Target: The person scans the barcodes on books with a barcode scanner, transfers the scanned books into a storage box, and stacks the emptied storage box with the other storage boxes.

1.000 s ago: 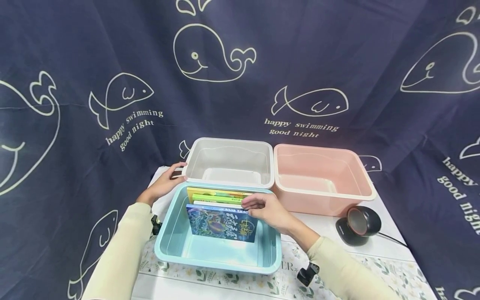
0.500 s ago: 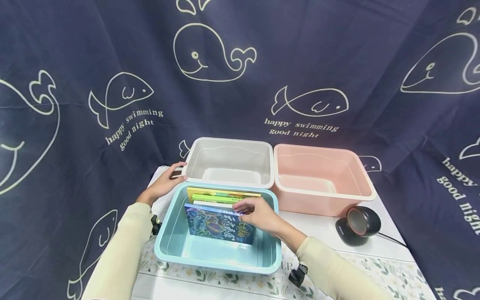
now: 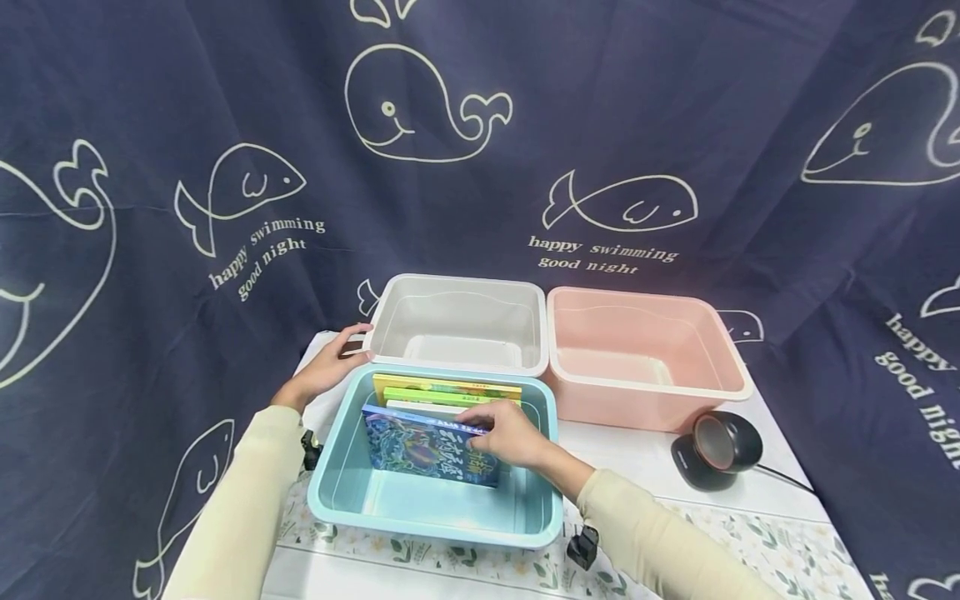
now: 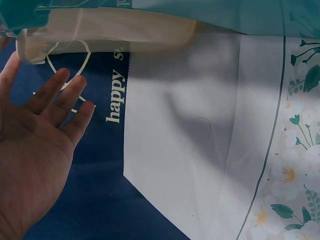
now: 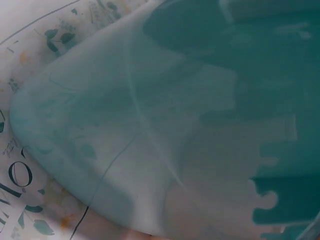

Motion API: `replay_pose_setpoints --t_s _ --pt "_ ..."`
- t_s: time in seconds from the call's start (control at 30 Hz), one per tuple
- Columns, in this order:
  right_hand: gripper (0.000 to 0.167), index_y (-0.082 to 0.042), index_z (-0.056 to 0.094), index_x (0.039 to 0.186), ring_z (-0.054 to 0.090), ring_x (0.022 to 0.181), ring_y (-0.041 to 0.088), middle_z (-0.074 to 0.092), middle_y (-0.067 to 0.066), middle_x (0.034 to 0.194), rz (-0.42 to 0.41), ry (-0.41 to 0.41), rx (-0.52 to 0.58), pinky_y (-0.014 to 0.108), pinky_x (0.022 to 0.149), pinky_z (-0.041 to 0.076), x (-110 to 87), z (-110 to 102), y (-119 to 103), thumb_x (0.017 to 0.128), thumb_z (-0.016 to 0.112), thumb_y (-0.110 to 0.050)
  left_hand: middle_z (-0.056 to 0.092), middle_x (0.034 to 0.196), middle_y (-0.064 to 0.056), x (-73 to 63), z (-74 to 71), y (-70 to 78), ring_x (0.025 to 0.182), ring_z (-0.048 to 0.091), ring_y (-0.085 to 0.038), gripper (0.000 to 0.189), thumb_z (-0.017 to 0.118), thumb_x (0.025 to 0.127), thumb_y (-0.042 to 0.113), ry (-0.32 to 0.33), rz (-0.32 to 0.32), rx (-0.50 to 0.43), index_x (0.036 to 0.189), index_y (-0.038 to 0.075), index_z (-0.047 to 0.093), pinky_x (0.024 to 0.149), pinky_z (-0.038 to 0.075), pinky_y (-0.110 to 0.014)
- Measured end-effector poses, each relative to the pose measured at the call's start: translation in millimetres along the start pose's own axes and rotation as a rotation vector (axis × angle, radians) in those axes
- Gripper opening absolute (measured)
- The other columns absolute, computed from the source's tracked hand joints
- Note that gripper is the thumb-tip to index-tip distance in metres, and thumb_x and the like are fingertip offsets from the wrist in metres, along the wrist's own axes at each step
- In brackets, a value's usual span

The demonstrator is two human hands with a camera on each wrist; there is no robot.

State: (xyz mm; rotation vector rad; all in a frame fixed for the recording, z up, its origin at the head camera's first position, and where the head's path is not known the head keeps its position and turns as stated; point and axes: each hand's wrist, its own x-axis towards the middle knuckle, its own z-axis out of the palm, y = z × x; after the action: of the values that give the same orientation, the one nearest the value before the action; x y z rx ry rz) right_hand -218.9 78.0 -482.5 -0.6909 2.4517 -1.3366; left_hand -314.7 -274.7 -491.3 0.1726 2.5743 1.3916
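Note:
In the head view, a light blue tub (image 3: pixel 352 517) holds several upright books. The front one is a dark blue picture-covered book (image 3: pixel 420 446). Behind it stand a white-edged book (image 3: pixel 420 408), a green book (image 3: pixel 442 397) and a yellow book (image 3: pixel 420 383). My right hand (image 3: pixel 506 433) pinches the blue book near its top right corner, thumb in front. My left hand (image 3: pixel 326 367) touches the left end of the light grey tub (image 3: pixel 459 287), its fingers mostly straight in the left wrist view. The right wrist view shows mainly the blue tub's wall, with the hand nearly all hidden.
A pink tub (image 3: pixel 645 400) stands at the back right beside the grey tub. A black round device (image 3: pixel 727 442) with a cable is on the white patterned tablecloth (image 3: pixel 420 554) to the right. A dark blue whale-print curtain (image 3: pixel 465 217) hangs behind.
My right hand has moved left and slightly down. The blue book has shifted left with it, while the other books and my left hand stay in place.

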Motion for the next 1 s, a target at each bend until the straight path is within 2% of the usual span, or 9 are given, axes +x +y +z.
replay_pose_setpoints --t_s 0.17,0.3,0.43,0.57,0.73,1.0 --pt "0.028 -0.009 0.080 0.113 0.072 0.088 0.010 0.080 0.007 0.105 -0.014 0.004 -0.045 0.023 0.075 0.059 -0.1 0.5 -0.4 0.087 0.077 0.000 0.032 0.165 -0.023 1.3 -0.2 1.7 0.151 0.034 -0.048 0.064 0.059 0.105 0.036 0.007 -0.006 -0.008 0.161 0.025 0.029 0.119 0.033 -0.068" --pt "0.025 -0.008 0.081 0.110 0.064 0.070 0.003 0.081 0.009 0.099 -0.034 0.014 -0.005 0.020 0.061 0.052 -2.9 0.4 -2.5 0.086 0.077 0.000 0.033 0.165 -0.023 2.1 1.1 0.4 0.151 0.035 -0.048 0.064 0.058 0.106 0.035 0.001 0.011 -0.013 0.162 0.024 0.029 0.119 0.035 -0.067" --pt "0.024 -0.008 0.082 0.109 0.053 0.060 0.003 0.080 0.011 0.098 -0.040 0.045 0.039 0.020 0.054 0.045 -6.4 0.3 -4.4 0.086 0.078 -0.003 0.034 0.165 -0.022 2.2 2.3 -2.1 0.150 0.037 -0.048 0.064 0.058 0.106 0.035 0.000 0.022 -0.012 0.161 0.023 0.029 0.119 0.036 -0.066" --pt "0.024 -0.013 0.082 0.109 0.057 0.067 0.002 0.080 0.008 0.104 -0.021 0.074 0.049 0.020 0.060 0.050 -9.5 1.2 -5.3 0.086 0.079 -0.007 0.035 0.164 -0.023 0.5 2.6 -2.3 0.150 0.038 -0.047 0.063 0.057 0.106 0.035 0.007 0.018 0.002 0.162 0.024 0.029 0.118 0.036 -0.066" --pt "0.024 -0.017 0.083 0.108 0.068 0.083 0.002 0.079 0.007 0.110 0.002 0.097 0.072 0.020 0.069 0.057 -14.8 2.0 -7.8 0.085 0.081 -0.010 0.034 0.165 -0.022 -1.2 2.8 0.9 0.151 0.037 -0.046 0.063 0.057 0.106 0.035 0.003 0.003 0.003 0.162 0.025 0.028 0.119 0.035 -0.066" --pt "0.027 -0.016 0.081 0.114 0.066 0.076 0.007 0.080 0.010 0.111 0.024 0.132 0.160 0.021 0.065 0.053 -25.2 -11.2 -19.1 0.088 0.079 -0.011 0.036 0.163 -0.024 -2.8 2.3 4.1 0.149 0.038 -0.048 0.065 0.058 0.106 0.033 0.002 0.026 -0.001 0.162 0.021 0.028 0.117 0.037 -0.066"
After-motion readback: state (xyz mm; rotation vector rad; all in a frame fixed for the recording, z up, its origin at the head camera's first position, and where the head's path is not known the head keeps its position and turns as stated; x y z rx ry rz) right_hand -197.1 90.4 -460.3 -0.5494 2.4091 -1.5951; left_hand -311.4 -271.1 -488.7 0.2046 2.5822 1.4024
